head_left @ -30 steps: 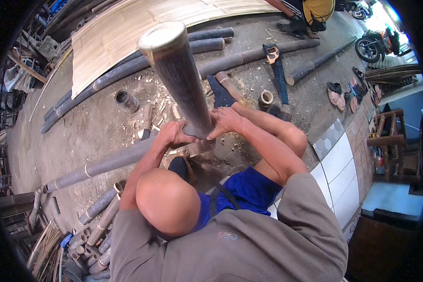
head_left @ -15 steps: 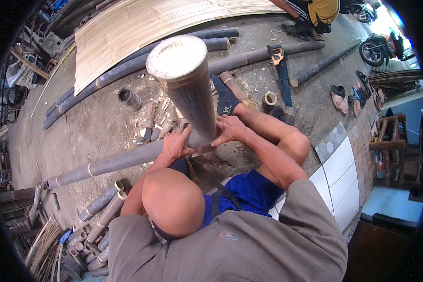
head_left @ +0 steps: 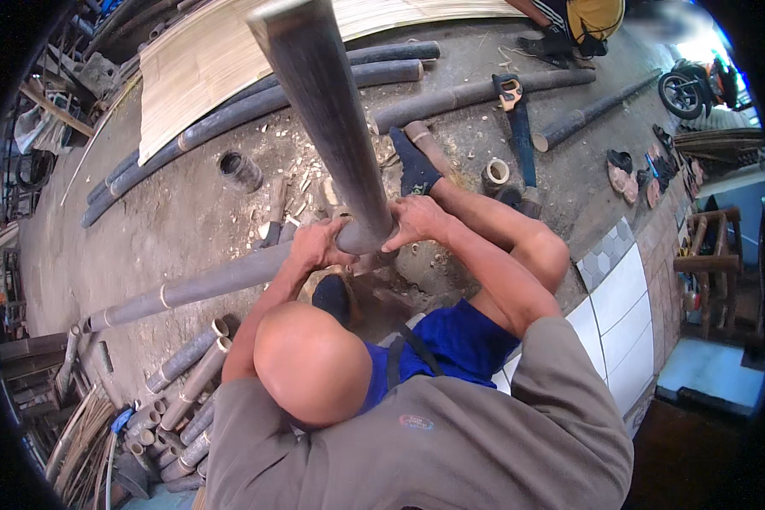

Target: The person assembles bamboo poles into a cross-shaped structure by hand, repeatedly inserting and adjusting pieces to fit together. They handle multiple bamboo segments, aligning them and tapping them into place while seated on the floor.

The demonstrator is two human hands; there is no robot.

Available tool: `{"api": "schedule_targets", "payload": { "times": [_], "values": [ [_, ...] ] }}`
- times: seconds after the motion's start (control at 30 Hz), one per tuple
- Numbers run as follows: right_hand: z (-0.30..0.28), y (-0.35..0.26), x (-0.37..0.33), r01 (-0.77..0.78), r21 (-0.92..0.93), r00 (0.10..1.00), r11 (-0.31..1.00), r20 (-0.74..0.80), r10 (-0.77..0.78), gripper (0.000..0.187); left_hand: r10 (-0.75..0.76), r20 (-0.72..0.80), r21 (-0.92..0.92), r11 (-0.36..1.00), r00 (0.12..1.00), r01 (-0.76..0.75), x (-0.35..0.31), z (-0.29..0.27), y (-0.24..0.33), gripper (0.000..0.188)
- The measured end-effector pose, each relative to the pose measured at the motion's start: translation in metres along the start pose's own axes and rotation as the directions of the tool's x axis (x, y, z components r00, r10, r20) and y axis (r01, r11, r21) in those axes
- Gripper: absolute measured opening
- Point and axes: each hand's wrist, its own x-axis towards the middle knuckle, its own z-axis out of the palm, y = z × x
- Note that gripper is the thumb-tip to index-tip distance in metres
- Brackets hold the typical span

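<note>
A dark, thick bamboo pole (head_left: 327, 110) stands tilted in front of me, its top leaning away and leftward. Its lower end meets a long grey bamboo pole (head_left: 204, 282) that lies across the ground from the left. My left hand (head_left: 317, 245) grips around the joint from the left, its thumb at the upright pole's base. On the other side my right hand (head_left: 416, 221) curls round the same base, thumb toward me. The palms hide part of the joint, so how the two poles fit together cannot be seen. Near my feet lie wood chips (head_left: 302, 187).
A handsaw (head_left: 518, 127) lies beyond my right foot, near a short upright bamboo piece (head_left: 495, 173). Dark bamboo poles (head_left: 255, 106) rest along a woven bamboo sheet (head_left: 183, 102). Cut tubes (head_left: 197, 382) are heaped at lower left. Another person (head_left: 569, 30) sits at the far right.
The upright bamboo pole has swung away from me; its pale top end, which faced me before, now shows mostly side-on at the upper edge. Both hands stay at its base.
</note>
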Motion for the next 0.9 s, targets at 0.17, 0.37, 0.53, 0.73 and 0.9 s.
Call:
{"api": "schedule_targets", "payload": {
  "times": [0.17,0.37,0.53,0.73,0.9],
  "values": [
    [-0.065,-0.060,0.007,0.038,-0.039,0.996,0.998,-0.077,-0.041,0.090,0.021,-0.091,-0.031,0.999,0.996,-0.024,-0.041,-0.065,0.017,0.092],
    [-0.004,-0.069,0.029,0.066,-0.033,0.989,0.997,-0.133,-0.070,0.104,0.098,-0.250,0.123,0.990,0.963,-0.069,-0.052,-0.038,-0.022,0.083],
    [-0.036,-0.076,0.051,0.053,-0.068,0.998,0.996,0.042,-0.050,0.106,-0.093,-0.098,0.009,0.996,0.991,0.094,-0.047,-0.058,-0.026,0.080],
    [-0.048,-0.088,0.026,0.068,-0.033,0.992,0.997,-0.103,-0.071,0.106,-0.107,-0.028,0.014,0.994,0.994,0.107,-0.060,-0.074,-0.006,0.087],
    [0.014,-0.061,0.039,0.174,0.026,0.975,0.984,-0.145,-0.169,0.099,-0.045,-0.095,0.022,0.999,0.994,0.047,-0.054,-0.034,-0.030,0.088]
  ]
}}
